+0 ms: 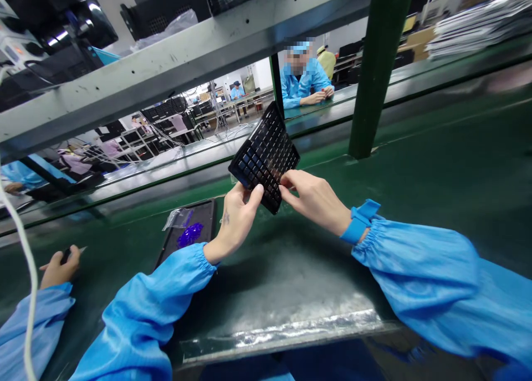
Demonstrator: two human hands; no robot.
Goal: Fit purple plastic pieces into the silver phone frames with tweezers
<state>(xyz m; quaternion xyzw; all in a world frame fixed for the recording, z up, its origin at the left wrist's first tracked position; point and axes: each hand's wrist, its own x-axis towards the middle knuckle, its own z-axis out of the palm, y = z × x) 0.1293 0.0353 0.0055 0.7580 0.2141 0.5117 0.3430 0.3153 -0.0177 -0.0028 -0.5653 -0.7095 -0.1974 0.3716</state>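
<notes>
A black keyboard (270, 148) is held up at a slant above the green bench. My left hand (236, 217) grips its lower left end, thumb on the key side and fingers behind. At the lower right edge, my right hand (311, 195) has thumb and fingertips pinched together against the keyboard; whether something small is between them is hidden. A blue band (361, 221) circles my right wrist. Left of my left hand lies a dark tray (208, 217) with a pile of small purple-blue pieces (190, 235) and a clear plastic bag (176, 219).
A co-worker's hand (62, 266) holds a dark tool with a pointed tip at far left. A white cable (25, 248) hangs there. A metal shelf beam (174, 60) crosses overhead, and a green post (376, 71) stands right of the keyboard. Another person (305, 79) sits across the bench.
</notes>
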